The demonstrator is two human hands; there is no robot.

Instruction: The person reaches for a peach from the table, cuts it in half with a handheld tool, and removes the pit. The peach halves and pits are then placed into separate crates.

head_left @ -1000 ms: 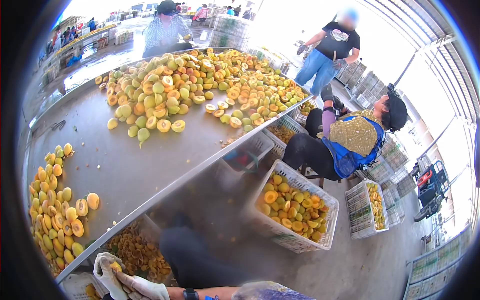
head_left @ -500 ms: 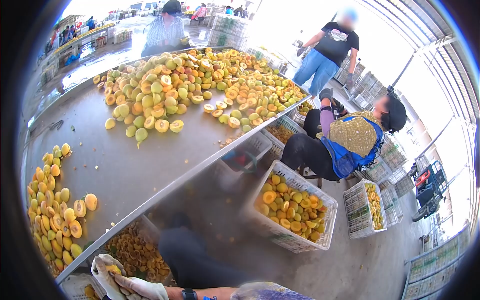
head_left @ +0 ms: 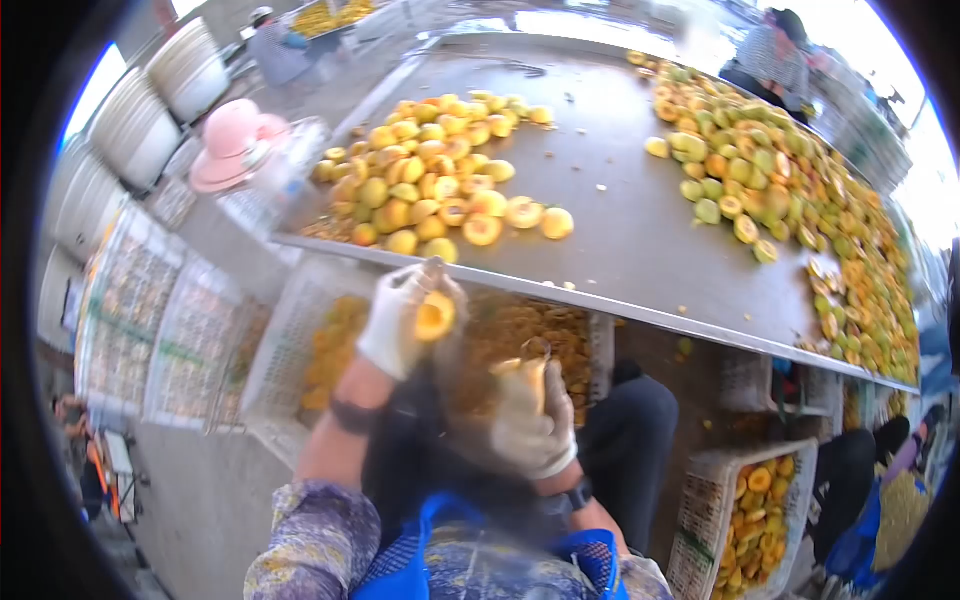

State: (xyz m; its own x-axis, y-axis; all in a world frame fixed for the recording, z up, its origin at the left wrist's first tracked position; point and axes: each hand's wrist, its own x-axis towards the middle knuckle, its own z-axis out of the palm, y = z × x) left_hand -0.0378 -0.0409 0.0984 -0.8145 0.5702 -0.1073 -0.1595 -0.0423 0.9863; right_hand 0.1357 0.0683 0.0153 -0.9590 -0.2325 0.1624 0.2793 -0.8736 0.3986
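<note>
My left hand (head_left: 400,318), in a whitish glove, is closed around a yellow peach half (head_left: 435,316) with its cut, hollowed face turned to the right. Lower and to the right, my gloved right hand (head_left: 535,420) grips a hand tool with a thin metal loop (head_left: 537,348) at its upper end; blur hides part of its handle. The hands are apart, in front of the metal table's near edge. Just beyond my left hand, a heap of halved peaches (head_left: 430,180) lies on the table (head_left: 600,230). Below the hands stands a crate of brownish scraps (head_left: 520,325).
A white crate (head_left: 285,345) with yellow fruit stands left of my knees. Another crate of peaches (head_left: 755,520) is at lower right, near a seated co-worker (head_left: 890,520). More fruit (head_left: 770,170) covers the table's right side. A pink hat (head_left: 235,145) sits at left.
My view has swung left towards my own table end. My gloved hands, close together at the lower left edge before, now show apart in the middle, with the looped tool visible.
</note>
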